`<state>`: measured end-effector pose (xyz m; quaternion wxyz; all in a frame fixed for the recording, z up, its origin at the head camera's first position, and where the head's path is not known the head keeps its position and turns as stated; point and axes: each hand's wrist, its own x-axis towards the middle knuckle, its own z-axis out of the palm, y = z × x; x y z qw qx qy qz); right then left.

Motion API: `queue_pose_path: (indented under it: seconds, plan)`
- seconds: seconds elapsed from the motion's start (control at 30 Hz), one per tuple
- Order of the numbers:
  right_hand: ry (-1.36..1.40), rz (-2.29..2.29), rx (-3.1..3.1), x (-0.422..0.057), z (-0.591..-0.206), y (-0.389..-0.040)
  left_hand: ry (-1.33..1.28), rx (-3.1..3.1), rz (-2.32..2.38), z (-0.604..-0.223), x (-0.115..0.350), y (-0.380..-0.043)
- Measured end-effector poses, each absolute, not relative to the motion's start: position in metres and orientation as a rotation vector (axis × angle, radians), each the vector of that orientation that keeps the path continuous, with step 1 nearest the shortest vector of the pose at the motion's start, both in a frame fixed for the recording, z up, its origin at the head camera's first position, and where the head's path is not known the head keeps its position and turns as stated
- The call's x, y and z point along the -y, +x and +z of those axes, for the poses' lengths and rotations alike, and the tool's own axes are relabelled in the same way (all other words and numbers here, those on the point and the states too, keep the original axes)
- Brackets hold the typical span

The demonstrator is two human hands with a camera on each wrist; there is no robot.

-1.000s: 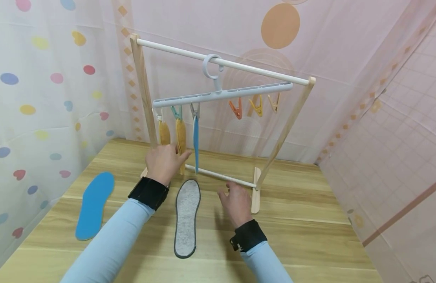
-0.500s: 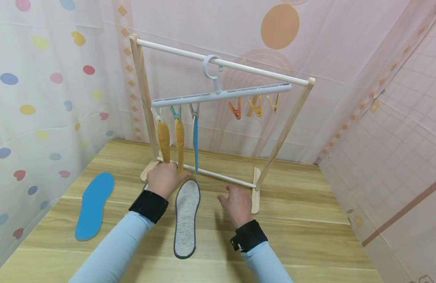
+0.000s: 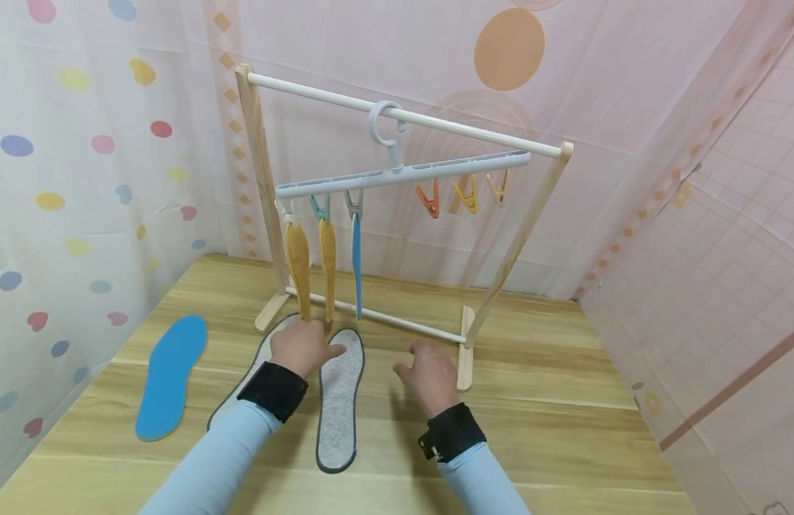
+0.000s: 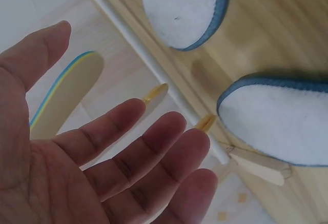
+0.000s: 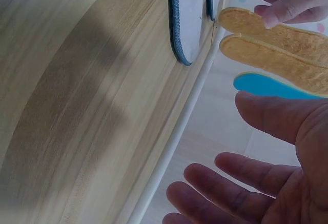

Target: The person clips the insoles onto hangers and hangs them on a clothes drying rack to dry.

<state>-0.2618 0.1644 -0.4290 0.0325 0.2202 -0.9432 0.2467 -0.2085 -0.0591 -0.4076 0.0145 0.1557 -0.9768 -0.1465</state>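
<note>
My left hand [image 3: 300,347], fingers loosely extended and holding nothing, is just below the hanging insoles and overlaps a grey insole [image 3: 258,363] on the table. The sleeve and wristband hide part of that insole. Another grey insole [image 3: 339,415] with dark edging lies between my hands. Two fuzzy yellow insoles [image 3: 298,261] and one blue insole [image 3: 356,265] hang edge-on from clips on a pale hanger [image 3: 397,174]. To the right, my right hand [image 3: 430,372] hovers near the rack's foot, its fingers relaxed and empty in the right wrist view.
A wooden rack [image 3: 522,229] with white rods carries the hanger. Orange [image 3: 429,198], yellow [image 3: 466,193] and tan [image 3: 498,187] clips dangle from its right half, holding nothing. A second blue insole [image 3: 170,379] lies flat at the table's left. Patterned curtains stand behind.
My left hand has come down from beside the yellow insoles to below their tips. They now hang fully in view, and the left grey insole shows more. My right hand has hardly moved.
</note>
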Motion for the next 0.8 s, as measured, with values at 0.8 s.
queue_pose_path:
  seconds: [0.8]
  plan:
    - [0.694, 0.729, 2.986, -0.165, -0.434, -0.255, 0.498, 3.087, -0.456, -0.443, 0.054, -0.205]
